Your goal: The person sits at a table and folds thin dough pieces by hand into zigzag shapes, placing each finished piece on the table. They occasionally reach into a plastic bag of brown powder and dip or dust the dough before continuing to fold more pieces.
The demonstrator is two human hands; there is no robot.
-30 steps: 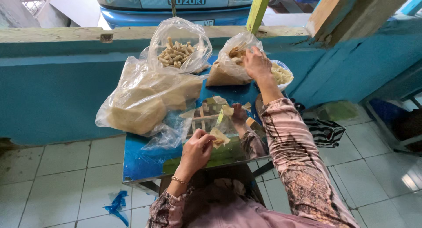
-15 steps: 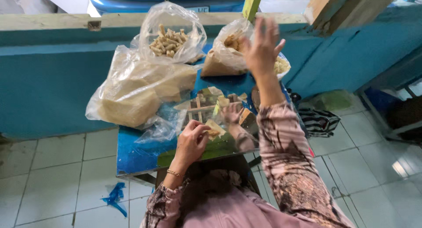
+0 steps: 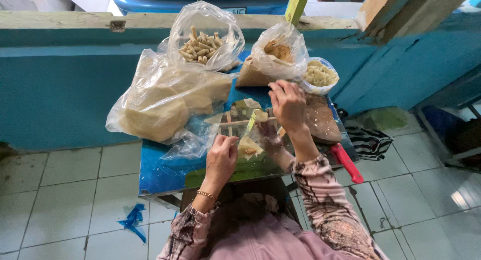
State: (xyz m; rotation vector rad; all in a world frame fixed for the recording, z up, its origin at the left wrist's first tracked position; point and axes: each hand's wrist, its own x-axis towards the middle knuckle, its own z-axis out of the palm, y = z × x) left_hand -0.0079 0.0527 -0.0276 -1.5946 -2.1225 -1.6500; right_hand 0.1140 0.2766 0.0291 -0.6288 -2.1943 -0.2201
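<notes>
A small pale wrapper sheet (image 3: 249, 147), folded into a rough triangle with a dab of filling on it, lies on a green leaf (image 3: 250, 169) at the near edge of the blue desk (image 3: 160, 172), just beside the left hand (image 3: 221, 159). That hand rests on the desk with its fingers curled, thumb and fingertips closed at the sheet's left corner, seemingly pinching it. The sheet looks thin, limp and very light, probably easy to tear and a little tacky from the filling, so it is best held at a dry corner or edge with a light pinch, not pressed in the middle. The right hand (image 3: 287, 104) hovers above the desk farther back, fingers bent and loosely gathered; I cannot tell whether it grips anything. Under it sits a clear container of cut pieces and thin sticks (image 3: 235, 120). Beyond, a big clear bag of pale sheets (image 3: 160, 102) slumps on the left, a bag of short tan rolls (image 3: 203, 39) stands behind it, a bag of brown pieces (image 3: 278, 52) and a tub of crumbly yellowish filling (image 3: 319, 74) stand at the right. A red-handled knife (image 3: 345, 162) lies at the desk's right edge beside a brown board (image 3: 320, 120).
</notes>
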